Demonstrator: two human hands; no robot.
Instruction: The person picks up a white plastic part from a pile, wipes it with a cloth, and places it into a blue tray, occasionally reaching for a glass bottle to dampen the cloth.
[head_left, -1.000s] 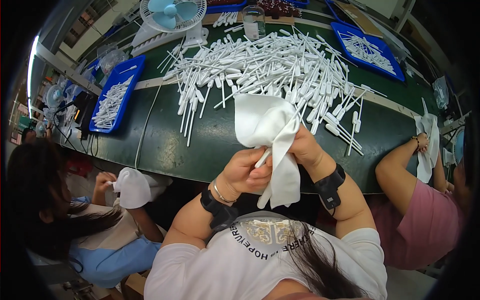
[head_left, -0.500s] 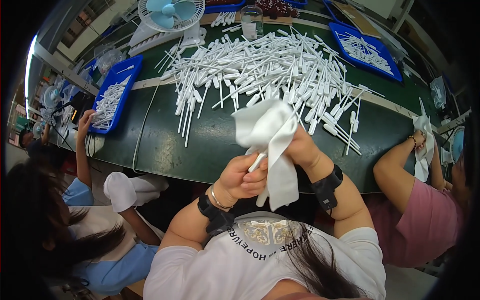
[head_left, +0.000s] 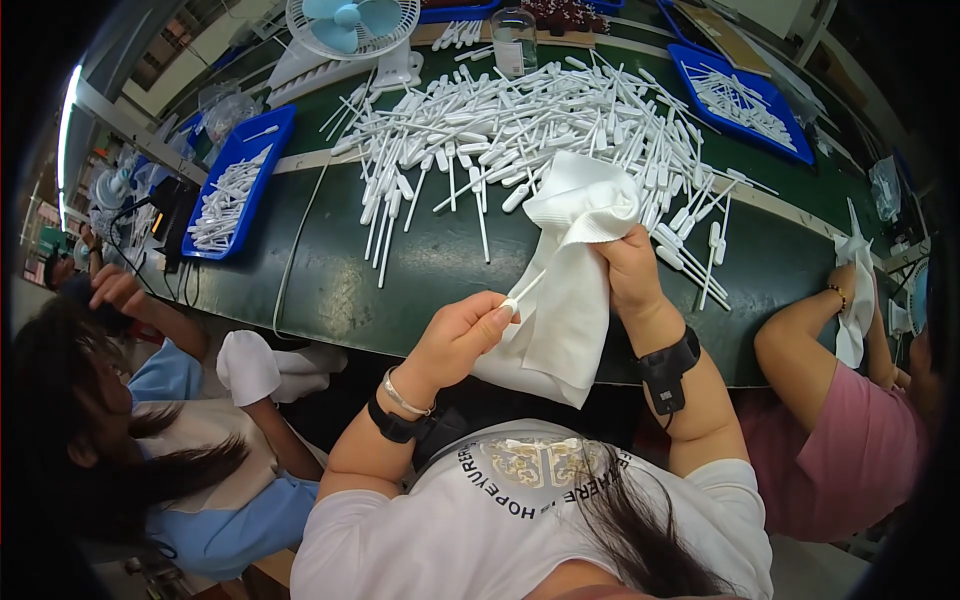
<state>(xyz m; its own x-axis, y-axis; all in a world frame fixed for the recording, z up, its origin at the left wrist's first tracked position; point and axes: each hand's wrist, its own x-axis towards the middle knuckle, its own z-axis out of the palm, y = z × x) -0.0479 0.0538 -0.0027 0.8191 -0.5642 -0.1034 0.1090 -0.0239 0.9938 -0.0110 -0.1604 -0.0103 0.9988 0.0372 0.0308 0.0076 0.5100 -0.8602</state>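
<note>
My left hand is closed, thumb on top, around the thick end of a white plastic stick. Its thin shaft slants up and to the right into a white cloth, where its tip is hidden. My right hand is closed on the cloth's right side. The cloth bunches above that hand and hangs down over the table's near edge. Just beyond lies a large heap of similar white sticks, each with a thick oblong end.
Blue trays of sticks stand to the left and far right. Behind the heap are a fan and a clear bottle. People sit on both sides; the right one holds a cloth. A cable crosses the green table.
My hands have moved apart, the left one down and left. The cloth has spread out, and more of the stick's shaft shows. The left neighbour's hand has come away from the blue tray.
</note>
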